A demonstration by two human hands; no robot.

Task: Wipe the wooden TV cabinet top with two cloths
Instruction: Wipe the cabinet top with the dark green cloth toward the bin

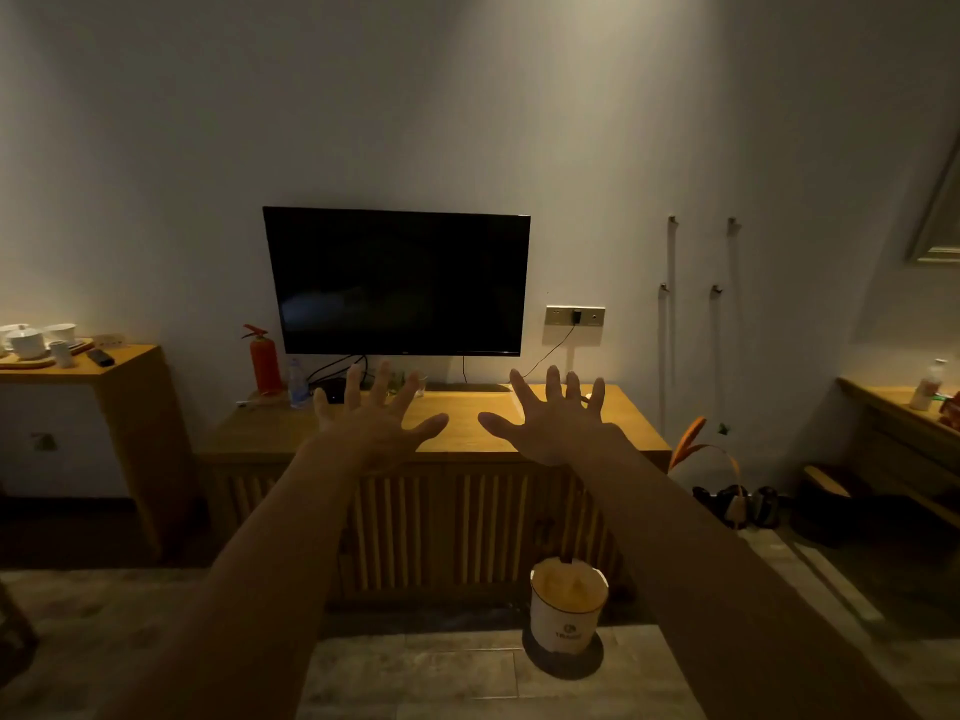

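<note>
The wooden TV cabinet (270, 433) stands against the wall across the dim room, with a slatted front and a light wood top. I hold both arms stretched out in front of me. My left hand (371, 423) and my right hand (553, 420) are spread wide, backs toward me, fingers apart and holding nothing. They overlap the cabinet top in the picture but hang in the air well short of it. No cloth is visible anywhere.
A black TV (397, 283) hangs above the cabinet. On its top stand a red fire extinguisher (264, 362), a water bottle (298, 383) and cables. A white bin (567, 608) sits on the floor in front. A side table with a tea set (31, 341) is left; a shelf (893, 407) is right.
</note>
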